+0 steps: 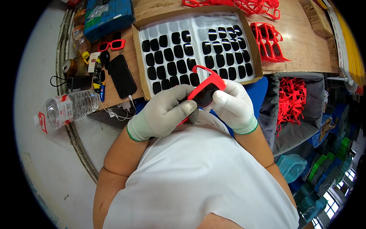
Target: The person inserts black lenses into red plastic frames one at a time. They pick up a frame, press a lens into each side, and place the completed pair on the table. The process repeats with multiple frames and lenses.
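Between my two gloved hands, in front of my chest, is a pair of red-framed sunglasses [215, 79], tilted, with one temple arm rising toward the table. My left hand [162, 110] is closed on the frame's left end, thumb on top. My right hand [235, 105] pinches the right end, its thumb pressed against a dark lens [205, 96]. Whether that lens sits fully in the rim I cannot tell. The other half of the sunglasses is mostly hidden by my left fingers. Just beyond my hands lies a shallow cardboard box [139, 63] with rows of dark lenses.
A phone [122, 77], another pair of red sunglasses [112, 45] and a blue box [108, 19] lie left of the carton. A plastic bottle [72, 108] stands out at the left. Stacked red sunglasses [268, 42] are on the right; below them, a grey bin [315, 114] holds tangled red frames [291, 101].
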Demonstrator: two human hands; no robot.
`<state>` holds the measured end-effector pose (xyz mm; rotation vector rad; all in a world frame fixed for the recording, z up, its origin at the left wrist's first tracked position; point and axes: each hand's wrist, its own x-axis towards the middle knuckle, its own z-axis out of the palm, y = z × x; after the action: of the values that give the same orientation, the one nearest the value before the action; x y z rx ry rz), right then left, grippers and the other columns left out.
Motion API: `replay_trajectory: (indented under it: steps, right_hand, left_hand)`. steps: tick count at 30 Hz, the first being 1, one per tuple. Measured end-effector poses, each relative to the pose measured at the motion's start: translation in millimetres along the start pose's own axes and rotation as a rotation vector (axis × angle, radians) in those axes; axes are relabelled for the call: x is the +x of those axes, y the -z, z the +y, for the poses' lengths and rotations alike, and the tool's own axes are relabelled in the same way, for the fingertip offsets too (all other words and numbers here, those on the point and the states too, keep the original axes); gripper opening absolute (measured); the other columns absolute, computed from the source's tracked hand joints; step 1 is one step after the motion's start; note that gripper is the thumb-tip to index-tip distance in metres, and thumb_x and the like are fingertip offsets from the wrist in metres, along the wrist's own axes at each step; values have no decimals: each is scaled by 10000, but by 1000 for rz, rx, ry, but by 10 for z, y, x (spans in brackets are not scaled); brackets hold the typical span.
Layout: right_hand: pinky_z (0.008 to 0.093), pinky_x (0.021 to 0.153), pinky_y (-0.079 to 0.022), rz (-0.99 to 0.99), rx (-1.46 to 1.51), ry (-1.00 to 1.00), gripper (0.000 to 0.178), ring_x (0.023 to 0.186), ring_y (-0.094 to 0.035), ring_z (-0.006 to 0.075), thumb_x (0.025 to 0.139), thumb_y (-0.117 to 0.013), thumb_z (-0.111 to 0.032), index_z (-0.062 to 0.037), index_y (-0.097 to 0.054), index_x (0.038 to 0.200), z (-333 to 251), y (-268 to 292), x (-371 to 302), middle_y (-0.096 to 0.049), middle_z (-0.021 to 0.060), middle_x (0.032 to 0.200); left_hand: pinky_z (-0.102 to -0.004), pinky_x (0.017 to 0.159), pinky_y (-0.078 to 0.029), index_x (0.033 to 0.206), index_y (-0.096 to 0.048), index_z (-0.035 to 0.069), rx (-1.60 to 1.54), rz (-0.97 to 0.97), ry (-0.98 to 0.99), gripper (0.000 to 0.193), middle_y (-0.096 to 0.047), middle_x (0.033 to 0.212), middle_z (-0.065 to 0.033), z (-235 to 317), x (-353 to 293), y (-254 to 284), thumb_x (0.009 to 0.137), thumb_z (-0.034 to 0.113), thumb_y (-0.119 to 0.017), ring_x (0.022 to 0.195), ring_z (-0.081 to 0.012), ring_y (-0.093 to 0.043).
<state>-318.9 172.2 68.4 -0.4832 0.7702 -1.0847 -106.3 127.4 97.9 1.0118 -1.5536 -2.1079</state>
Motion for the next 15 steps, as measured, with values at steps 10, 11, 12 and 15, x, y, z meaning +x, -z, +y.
replay_trajectory:
  steps: [10,11,12,15]
  right_hand:
    - [239,670,-483,162,-349,136,237,713,-577,79,955,-611,-177,20,-687,1064,58,-132,13,-673,51,887]
    - [232,642,-476,184,-442,165,238,683,-570,72,959,-608,-185,18,-692,1053,71,-131,4,-668,45,858]
    - [230,622,-466,188,-437,176,237,665,-564,69,960,-607,-190,16,-694,1039,75,-114,10,-660,40,833]
    - [228,586,-445,204,-417,176,239,636,-552,62,963,-610,-201,16,-699,1011,84,-86,12,-644,31,785]
  left_hand:
    - [-268,555,-487,1113,-561,-43,228,189,-50,268,-612,654,-55,6,13,-179,1029,186,-450,558,-116,-584]
    - [-270,549,-486,1106,-559,-40,288,208,-74,267,-611,645,-53,-7,17,-207,1032,191,-448,551,-116,-582]
    - [-271,547,-485,1109,-556,-40,314,223,-122,274,-612,641,-52,-31,31,-220,1036,199,-445,548,-116,-582]
    - [-278,539,-496,1115,-547,-26,380,243,-203,277,-618,637,-54,-71,30,-231,1048,220,-441,548,-127,-602]
